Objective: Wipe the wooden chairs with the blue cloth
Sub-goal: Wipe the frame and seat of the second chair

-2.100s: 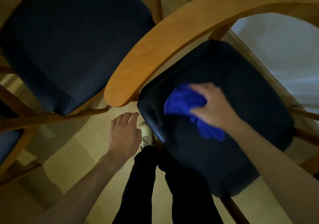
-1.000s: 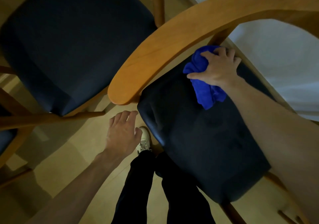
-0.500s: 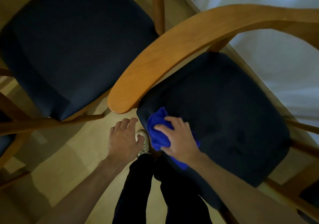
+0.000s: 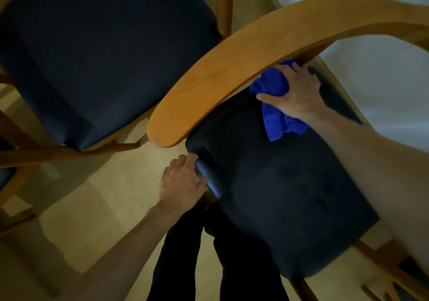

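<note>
Only the head view here, looking straight down. The right hand (image 4: 296, 94) has the cloth (image 4: 276, 105) bunched up in its fingers and pressed onto the seat (image 4: 290, 196) at its far edge, tucked right under the curved backrest (image 4: 243, 68) near where a wooden post meets the seat. A tail of the cloth hangs out below the palm, lying on the dark cushion. The left hand (image 4: 183, 182) is curled round the seat's near-left corner, fingers wrapped under the padded edge, so it's grasping the chair itself. A second chair (image 4: 97, 52) with the same dark seat sits just to the left, its wooden rail close to the backrest tip. Dark trouser legs (image 4: 209, 254) show at the bottom, over a pale floor (image 4: 92, 208).
</note>
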Action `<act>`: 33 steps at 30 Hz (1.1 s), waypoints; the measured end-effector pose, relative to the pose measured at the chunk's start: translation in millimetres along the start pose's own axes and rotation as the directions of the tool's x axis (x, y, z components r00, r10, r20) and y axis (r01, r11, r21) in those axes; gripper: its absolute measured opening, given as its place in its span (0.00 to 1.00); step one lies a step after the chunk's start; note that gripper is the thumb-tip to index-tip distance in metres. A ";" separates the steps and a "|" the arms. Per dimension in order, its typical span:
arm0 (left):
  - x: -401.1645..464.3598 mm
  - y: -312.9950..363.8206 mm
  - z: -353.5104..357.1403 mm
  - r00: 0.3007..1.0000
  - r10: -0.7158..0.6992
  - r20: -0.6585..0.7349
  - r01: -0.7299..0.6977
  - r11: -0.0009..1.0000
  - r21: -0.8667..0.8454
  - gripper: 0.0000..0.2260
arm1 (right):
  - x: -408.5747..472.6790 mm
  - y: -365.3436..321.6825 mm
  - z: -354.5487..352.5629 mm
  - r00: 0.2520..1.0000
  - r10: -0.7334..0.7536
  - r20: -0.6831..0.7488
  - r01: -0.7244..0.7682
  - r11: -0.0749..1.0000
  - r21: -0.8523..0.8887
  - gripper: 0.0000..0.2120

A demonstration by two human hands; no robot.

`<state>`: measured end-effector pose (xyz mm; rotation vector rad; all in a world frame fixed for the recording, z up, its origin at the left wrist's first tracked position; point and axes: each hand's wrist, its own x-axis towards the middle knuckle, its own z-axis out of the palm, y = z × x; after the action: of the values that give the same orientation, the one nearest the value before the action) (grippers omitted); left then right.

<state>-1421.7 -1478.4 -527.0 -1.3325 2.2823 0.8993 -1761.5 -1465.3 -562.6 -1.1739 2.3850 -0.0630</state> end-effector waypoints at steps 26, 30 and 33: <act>7.0 34.0 -6.0 0.957 0.277 -0.087 -0.272 0.960 0.065 0.20 | -77.8 54.9 -3.9 0.956 0.261 -0.132 -0.180 0.881 0.437 0.36; 14.7 47.4 -7.5 0.949 0.301 -0.093 -0.294 0.952 0.082 0.20 | -144.3 8.1 49.1 0.995 0.009 -0.098 0.033 0.908 0.419 0.33; 17.8 52.9 -12.1 0.940 0.338 -0.054 -0.327 0.933 0.148 0.21 | -234.0 -40.0 98.4 0.976 -0.218 0.013 0.189 0.871 0.453 0.27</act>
<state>-1476.2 -1479.2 -509.9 -0.9542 2.6301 0.7827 -1567.9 -1297.0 -547.0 -1.1672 2.0253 -0.6067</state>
